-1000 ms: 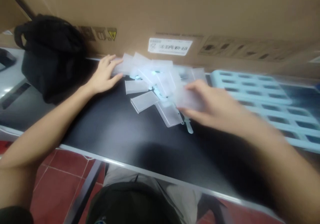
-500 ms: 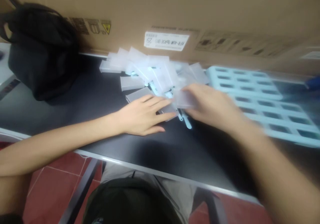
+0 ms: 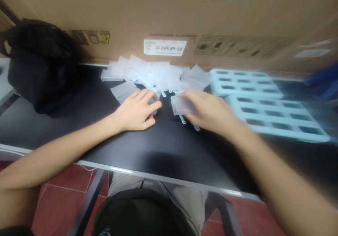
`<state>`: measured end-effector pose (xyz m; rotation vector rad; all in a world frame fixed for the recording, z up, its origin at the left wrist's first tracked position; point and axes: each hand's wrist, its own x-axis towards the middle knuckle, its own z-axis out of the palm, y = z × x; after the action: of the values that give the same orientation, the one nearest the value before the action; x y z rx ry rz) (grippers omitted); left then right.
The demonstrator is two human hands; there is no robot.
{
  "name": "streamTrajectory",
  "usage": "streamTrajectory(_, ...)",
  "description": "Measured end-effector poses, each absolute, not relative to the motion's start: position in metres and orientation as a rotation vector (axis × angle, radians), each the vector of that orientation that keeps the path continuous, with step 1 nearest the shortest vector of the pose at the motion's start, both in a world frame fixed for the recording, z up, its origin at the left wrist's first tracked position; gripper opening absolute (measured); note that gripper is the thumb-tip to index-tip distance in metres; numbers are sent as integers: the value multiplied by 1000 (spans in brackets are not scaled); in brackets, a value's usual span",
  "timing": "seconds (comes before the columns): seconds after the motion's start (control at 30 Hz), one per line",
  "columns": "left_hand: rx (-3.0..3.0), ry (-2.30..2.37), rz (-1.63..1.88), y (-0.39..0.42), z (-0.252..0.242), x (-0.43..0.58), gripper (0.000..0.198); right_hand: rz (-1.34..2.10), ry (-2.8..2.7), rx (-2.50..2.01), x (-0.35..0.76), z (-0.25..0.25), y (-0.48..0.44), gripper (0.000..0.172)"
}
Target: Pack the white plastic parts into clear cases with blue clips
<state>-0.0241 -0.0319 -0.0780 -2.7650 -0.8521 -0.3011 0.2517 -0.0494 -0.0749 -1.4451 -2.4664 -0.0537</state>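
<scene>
My right hand (image 3: 204,109) pinches a translucent plastic sleeve (image 3: 177,106) between thumb and fingers, slightly blurred. Below it the ends of two light-blue sticks (image 3: 182,119) poke out on the black tabletop, one with a small hole. My left hand (image 3: 138,111) is low over the table, its fingers curled round what looks like another translucent sleeve (image 3: 155,112), mostly hidden under them. Just beyond both hands lies a loose pile of translucent sleeves (image 3: 158,72), with bits of light-blue sticks showing among them.
Two light-blue trays (image 3: 280,104) with rectangular slots lie to the right. A black bag (image 3: 43,67) stands at the left. Behind everything rises a large cardboard box (image 3: 126,11). A blue object (image 3: 323,83) is at the far right. The table's pale front edge (image 3: 158,179) runs near my lap.
My left hand has drawn back leftward, its spread fingers now curled, shifting a sleeve with it. My right hand still holds its sleeve, slightly further left in view.
</scene>
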Motion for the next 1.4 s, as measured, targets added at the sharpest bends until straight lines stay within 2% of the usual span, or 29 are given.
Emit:
streamTrajectory(0.33,-2583,-1024,-340,-36,-81,-24,26,290,-2419,-1292,240,-72,-53,35)
streamTrajectory(0.43,-2588,-1026,-370,-35,-81,-24,36,155,-2324,-1450,245,-72,-51,36)
streamTrajectory(0.57,-2761,-798,-393,-41,-85,-13,47,-25,-2303,-1613,248,-77,-50,43)
streamTrajectory(0.77,-2953,-535,-411,-39,-88,4,30,-134,-2102,-1594,256,-73,-51,49)
streamTrajectory(0.93,-3121,-270,-296,-31,-84,9,28,-93,-2203,-1695,262,-58,-52,21)
streamTrajectory(1.0,-3178,-243,-306,-30,-84,9,30,-46,-2220,-1687,264,-53,-52,21)
streamTrajectory(1.17,-3203,-439,-378,-32,-87,5,28,-24,-2109,-1529,270,-41,-60,37)
streamTrajectory(1.33,-3062,-771,-433,-34,-89,5,31,-97,-2096,-1239,272,-36,-69,29)
streamTrajectory(1.4,-3026,-885,-482,-34,-89,5,28,-62,-2116,-1180,271,-37,-71,35)
